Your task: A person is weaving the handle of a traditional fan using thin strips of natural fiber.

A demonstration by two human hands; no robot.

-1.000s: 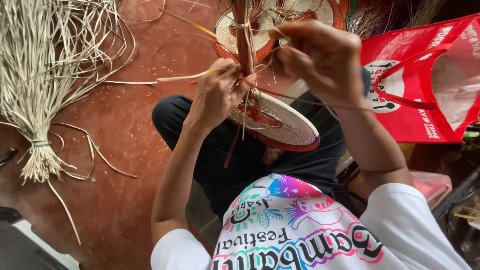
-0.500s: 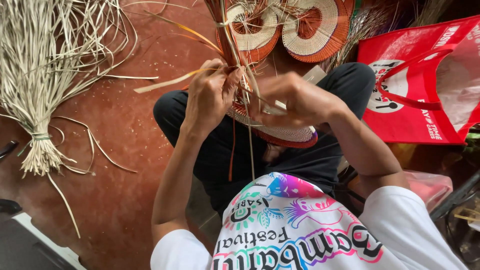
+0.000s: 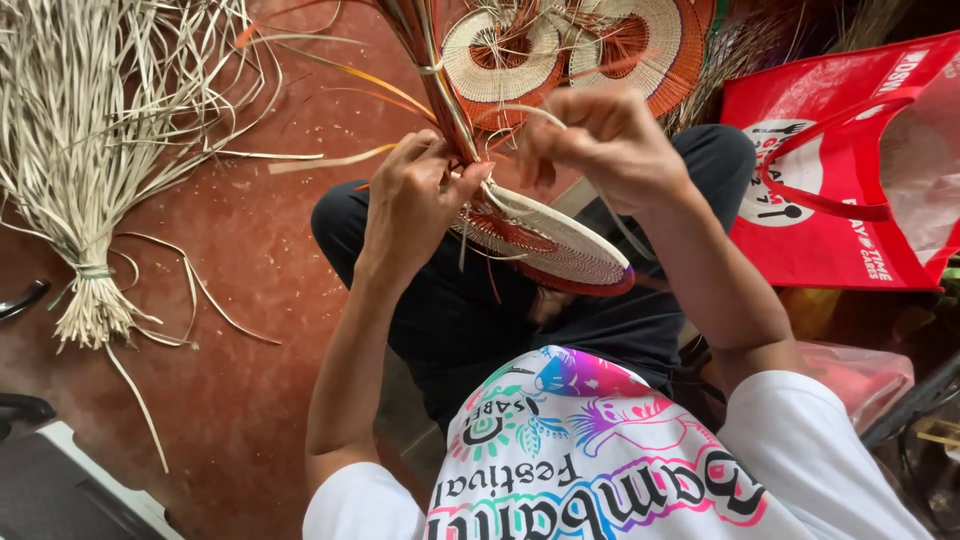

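Person seated on a red floor [image 3: 250,330], a round woven disc [image 3: 555,245] resting tilted on the lap, over dark trousers. Left hand [image 3: 415,205] clamps the disc's near edge where a bunch of reddish-brown strands [image 3: 425,60] rises from it; the grip is closed tight on disc and strand roots together, likely to keep the coil from slackening. Right hand [image 3: 600,140] is raised just above the disc, fingers pinched shut on a pale strip [image 3: 525,112] that arcs back down toward the left hand, held taut as if to draw a stitch snug. Disc: tight coiled weave, cream face with a red-brown inner ring and rust-coloured rim, flat and stiff-looking. Beyond the hands, on the floor, lie two finished pieces [image 3: 590,45] in the same cream and rust coils, with open centres. At far left a tied bundle [image 3: 85,150] of dry pale fibre fans out, with loose strips curling off it. A red bag [image 3: 850,170], glossy, stands beside the right knee.
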